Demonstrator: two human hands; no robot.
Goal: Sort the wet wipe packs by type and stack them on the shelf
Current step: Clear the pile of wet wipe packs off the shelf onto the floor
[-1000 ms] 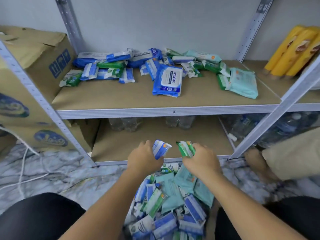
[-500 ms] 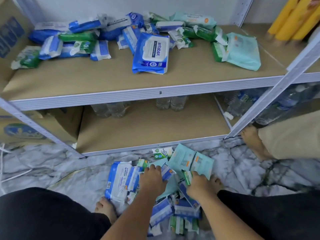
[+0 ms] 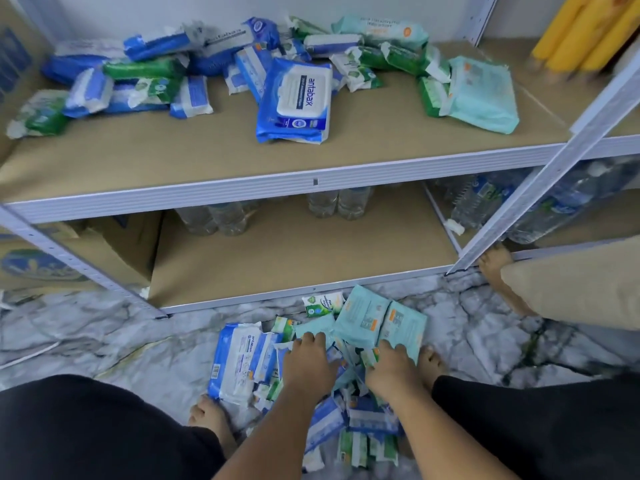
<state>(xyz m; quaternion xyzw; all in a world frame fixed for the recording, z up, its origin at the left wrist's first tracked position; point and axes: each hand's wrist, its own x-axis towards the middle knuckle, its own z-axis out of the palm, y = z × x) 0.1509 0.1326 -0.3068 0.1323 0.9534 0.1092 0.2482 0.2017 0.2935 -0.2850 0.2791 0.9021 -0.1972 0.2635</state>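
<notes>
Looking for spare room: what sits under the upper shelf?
Clear bottles stand at the back of the lower shelf, a cardboard box beside its left end. The upper shelf hides the bottle tops.

Left hand (image 3: pixel 310 363) and right hand (image 3: pixel 391 370) dropped onto floor pile (image 3: pixel 372 419).

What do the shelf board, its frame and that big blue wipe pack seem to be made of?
Upper shelf board: likely fibreboard or similar pressed wood; matt tan, no visible grain.
Front rail and upright: probably painted metal; pale, the rail ribbed, the upright with punched holes.
Large blue wipe pack: soft plastic film, crinkled with a slight sheen; its white lid looks like stiffer plastic.
</notes>
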